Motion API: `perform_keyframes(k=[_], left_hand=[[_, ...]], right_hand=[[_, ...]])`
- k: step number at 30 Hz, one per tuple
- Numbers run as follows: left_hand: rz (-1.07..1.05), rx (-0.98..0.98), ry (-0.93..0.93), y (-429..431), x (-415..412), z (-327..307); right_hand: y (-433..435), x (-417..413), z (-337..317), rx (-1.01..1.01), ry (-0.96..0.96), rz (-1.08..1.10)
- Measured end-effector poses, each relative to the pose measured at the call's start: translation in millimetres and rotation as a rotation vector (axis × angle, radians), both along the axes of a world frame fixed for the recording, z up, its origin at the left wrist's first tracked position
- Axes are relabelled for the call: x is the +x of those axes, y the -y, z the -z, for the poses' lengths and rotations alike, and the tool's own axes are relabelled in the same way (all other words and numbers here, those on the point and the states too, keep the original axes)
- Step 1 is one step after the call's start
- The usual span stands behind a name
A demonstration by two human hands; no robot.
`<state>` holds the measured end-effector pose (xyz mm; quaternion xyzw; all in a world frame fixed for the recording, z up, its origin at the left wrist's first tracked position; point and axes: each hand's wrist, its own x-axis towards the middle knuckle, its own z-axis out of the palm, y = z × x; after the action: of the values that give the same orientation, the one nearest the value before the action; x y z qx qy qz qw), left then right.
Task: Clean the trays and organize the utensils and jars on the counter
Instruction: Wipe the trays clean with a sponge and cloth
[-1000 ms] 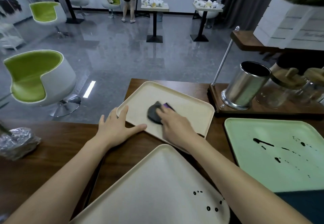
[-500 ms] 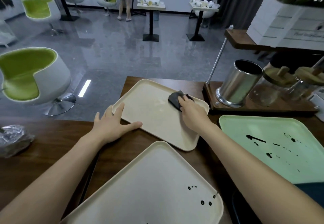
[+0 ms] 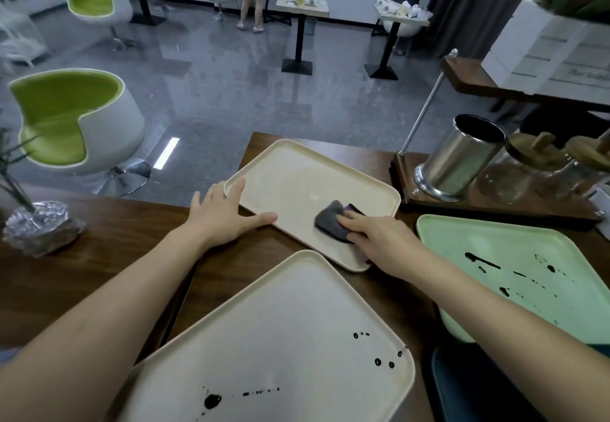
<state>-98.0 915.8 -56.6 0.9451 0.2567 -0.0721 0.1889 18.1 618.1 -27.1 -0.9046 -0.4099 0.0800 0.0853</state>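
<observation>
A cream tray (image 3: 297, 174) lies at an angle on the far part of a dark wooden desk (image 3: 99, 256), its surface plain and free of marks. The person's right hand (image 3: 376, 240) presses flat on a dark grey cloth (image 3: 328, 222) near the tray's right end, fingers extended over the cloth rather than curled round it; a bit of purple shows at the cloth's far edge. The left hand (image 3: 221, 215) rests open at the tray's near left corner, fingers spread, thumb lying on the rim. A second cream tray (image 3: 280, 322), closest to the camera, carries black drops and a larger blot, and its lower edge is cut off. A pale green tray (image 3: 462, 240) on the right has black streaks and is partly hidden by the right forearm. Behind it, on a wooden base, stand a steel utensil holder (image 3: 458, 157) and blurred glass jars (image 3: 508, 177) with wooden lids, cut off at the right edge.
</observation>
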Motion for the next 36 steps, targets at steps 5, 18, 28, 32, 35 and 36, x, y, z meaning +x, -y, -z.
perform_keyframes(k=[5,18,28,32,35,36], left_hand=[[0.010,0.000,0.009,0,0,0],[0.026,0.032,0.025,-7,3,12],[0.027,-0.026,0.022,-5,1,5],[0.020,-0.032,0.031,-3,0,2],[-0.019,0.023,0.016,4,-3,-2],[-0.035,0.045,0.021,8,-5,-4]], right_hand=[[-20,37,14,-0.130,0.178,0.215],[-10,-59,6,-0.051,0.021,-0.015],[-25,38,17,-0.049,0.106,0.230],[-38,29,9,0.084,0.050,0.184],[-48,-2,5,0.148,-0.019,0.009],[-48,-5,1,0.159,-0.049,-0.011]])
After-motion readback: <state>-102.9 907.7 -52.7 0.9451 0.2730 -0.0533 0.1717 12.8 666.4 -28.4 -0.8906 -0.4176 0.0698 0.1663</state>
